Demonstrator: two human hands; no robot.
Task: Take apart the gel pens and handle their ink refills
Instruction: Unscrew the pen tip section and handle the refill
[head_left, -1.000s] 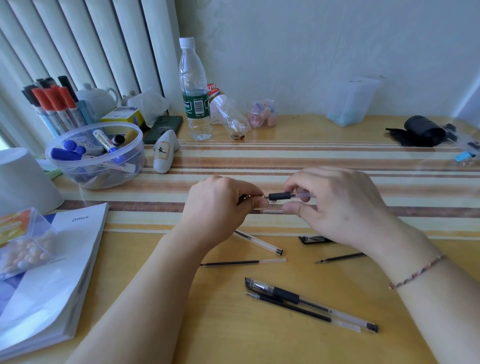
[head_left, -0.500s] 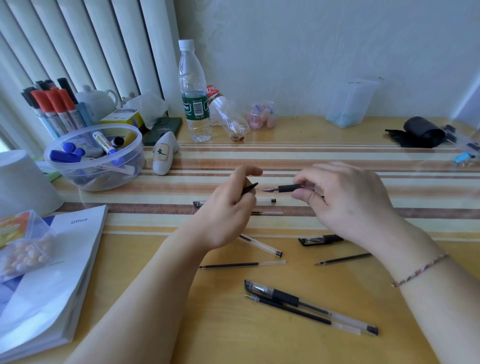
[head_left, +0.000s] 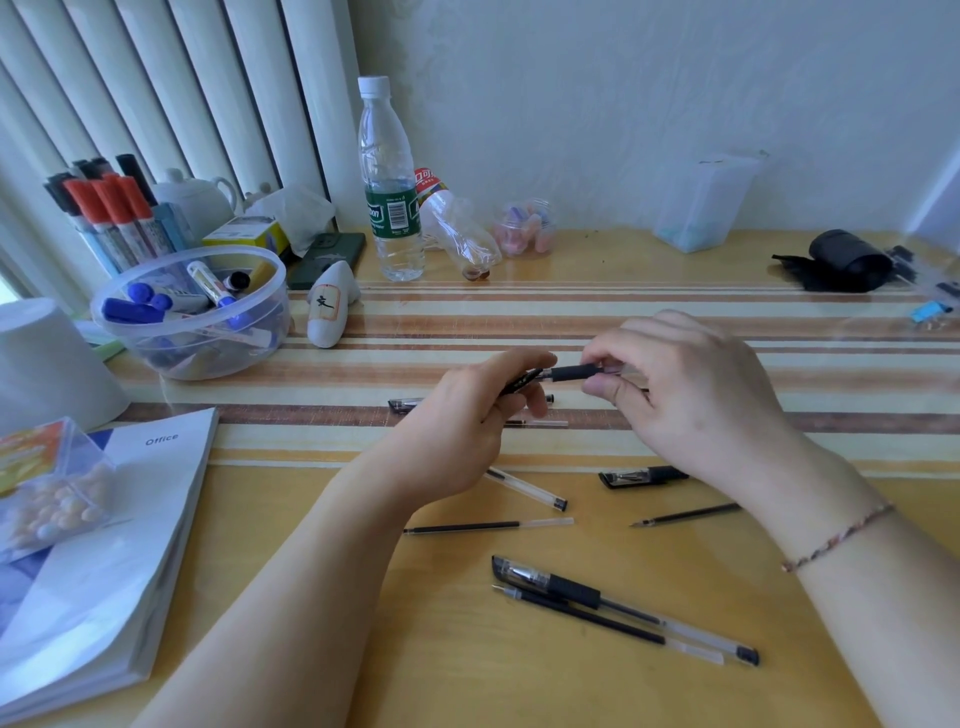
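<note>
Two hands work on one gel pen above the striped mat.

The right hand (head_left: 696, 395) pinches the pen (head_left: 574, 373) by its black grip, held level just above the mat (head_left: 779, 332). The left hand (head_left: 467, 415) pinches a small black cap (head_left: 519, 383) at the pen's tip. A loose refill (head_left: 488, 526) and a whole capped pen (head_left: 623, 603) lie on the desk (head_left: 441, 649) nearer the body.
</note>
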